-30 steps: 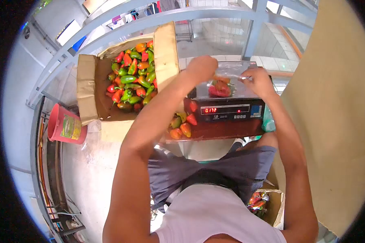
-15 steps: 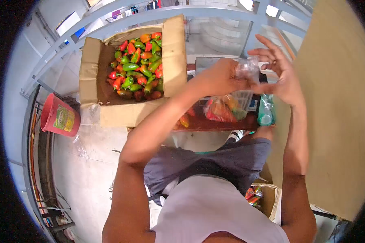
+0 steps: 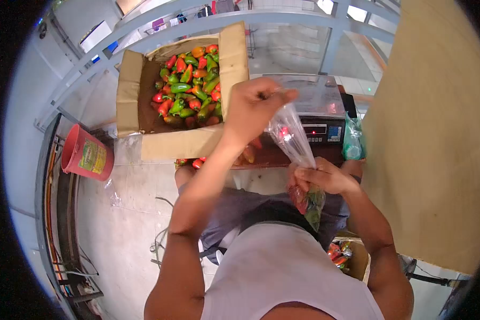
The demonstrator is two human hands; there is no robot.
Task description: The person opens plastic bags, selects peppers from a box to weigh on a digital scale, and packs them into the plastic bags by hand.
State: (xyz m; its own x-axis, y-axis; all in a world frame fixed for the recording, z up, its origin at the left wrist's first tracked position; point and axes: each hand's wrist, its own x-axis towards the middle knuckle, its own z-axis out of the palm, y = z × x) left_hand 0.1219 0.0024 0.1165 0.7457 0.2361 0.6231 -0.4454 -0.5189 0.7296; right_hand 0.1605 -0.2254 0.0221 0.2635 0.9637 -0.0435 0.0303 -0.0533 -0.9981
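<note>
A clear plastic bag [image 3: 295,140] with red and green peppers [image 3: 305,204] in its lower end is stretched between my hands. My left hand [image 3: 256,106] is closed on the bag's top end, near the scale's left side. Lower down, my right hand [image 3: 325,176] is wrapped round the bag just above the peppers, over my lap. Behind the bag stands a digital scale [image 3: 317,88] with a flat plate and a dark display panel. A few loose peppers [image 3: 249,153] lie beside it, partly hidden by my left arm.
An open cardboard box [image 3: 129,96] of red, orange and green peppers stands left of the scale. Green plastic [image 3: 353,137] sits at the scale's right. A red bucket [image 3: 88,153] is at the far left. Another box [image 3: 361,258] holding bagged peppers is by my right side. A brown board [image 3: 437,133] rises at right.
The pepper bag has moved from in front of the scale down to my lap. My right hand has come down and closed round it; my left hand has moved left, stretching the bag's top.
</note>
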